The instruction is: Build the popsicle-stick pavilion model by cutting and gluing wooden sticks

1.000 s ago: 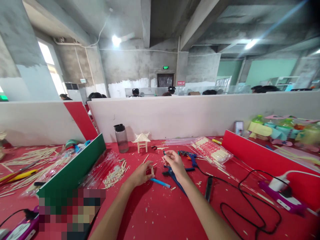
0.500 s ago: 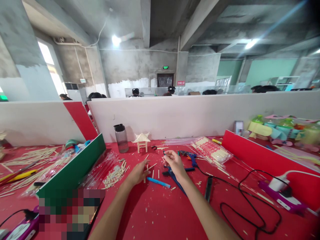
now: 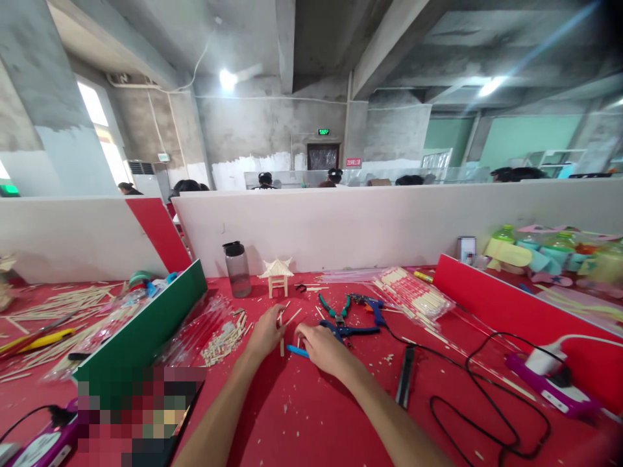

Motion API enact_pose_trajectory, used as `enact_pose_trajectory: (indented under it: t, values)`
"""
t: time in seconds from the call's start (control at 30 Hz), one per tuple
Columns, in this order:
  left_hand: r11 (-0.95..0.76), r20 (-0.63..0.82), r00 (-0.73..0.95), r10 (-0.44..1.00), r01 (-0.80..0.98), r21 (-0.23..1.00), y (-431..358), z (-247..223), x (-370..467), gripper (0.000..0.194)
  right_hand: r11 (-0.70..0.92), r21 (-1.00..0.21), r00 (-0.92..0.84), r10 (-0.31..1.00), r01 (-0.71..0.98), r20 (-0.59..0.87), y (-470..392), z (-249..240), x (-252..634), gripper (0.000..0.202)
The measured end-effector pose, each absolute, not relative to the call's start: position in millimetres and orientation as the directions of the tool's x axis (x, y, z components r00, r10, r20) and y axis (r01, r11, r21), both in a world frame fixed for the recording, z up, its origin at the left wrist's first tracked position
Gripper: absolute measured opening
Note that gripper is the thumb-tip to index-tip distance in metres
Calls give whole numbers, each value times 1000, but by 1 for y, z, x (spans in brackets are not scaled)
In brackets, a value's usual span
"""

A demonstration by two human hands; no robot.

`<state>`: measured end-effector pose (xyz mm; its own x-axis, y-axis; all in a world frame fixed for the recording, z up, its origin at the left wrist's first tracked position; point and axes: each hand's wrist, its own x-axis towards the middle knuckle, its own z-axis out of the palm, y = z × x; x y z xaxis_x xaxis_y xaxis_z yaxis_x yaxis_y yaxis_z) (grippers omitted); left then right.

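Note:
My left hand is closed around a thin wooden stick that stands out below its fingertips. Other short sticks lie close to those fingers. My right hand reaches down at the table just to the right, fingers curled together; whatever is between the fingertips is hidden. Partly under this hand lies a blue pen. Beyond it are green-handled pliers and a dark blue clamp-like tool. A small stick-built pavilion stands upright behind my hands.
A water bottle is left of the pavilion. Cut sticks are heaped left. A blue glue gun with looping black cable, a bagged stick pack and a box cutter lie right. Green and red dividers flank the space.
My right hand has moved left and nearer, from the green-handled pliers down beside my left hand. The pliers now lie uncovered on the table. My left hand has barely moved.

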<state>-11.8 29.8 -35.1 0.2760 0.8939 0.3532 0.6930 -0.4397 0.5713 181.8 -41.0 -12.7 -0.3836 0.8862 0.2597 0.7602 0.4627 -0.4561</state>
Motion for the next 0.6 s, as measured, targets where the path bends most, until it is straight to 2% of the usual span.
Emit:
enact_pose_trajectory:
  t: [0.1, 0.2, 0.33, 0.6]
  values:
    - [-434, 351, 273, 896, 706, 560, 29, -32, -12, 44, 479, -383, -430, 878, 790, 213, -45, -12, 178, 36]
    - [-425, 338, 271, 901, 706, 566, 27, -30, -11, 43, 516, -336, -457, 856, 788, 243, -47, -9, 174, 39]
    - [-420, 334, 266, 904, 692, 587, 27, -31, -10, 41, 495, -306, -427, 865, 813, 265, -50, -7, 170, 40]
    - [-457, 376, 279, 884, 688, 565, 30, -33, -11, 44, 509, -275, -472, 860, 816, 192, -54, -9, 166, 42]
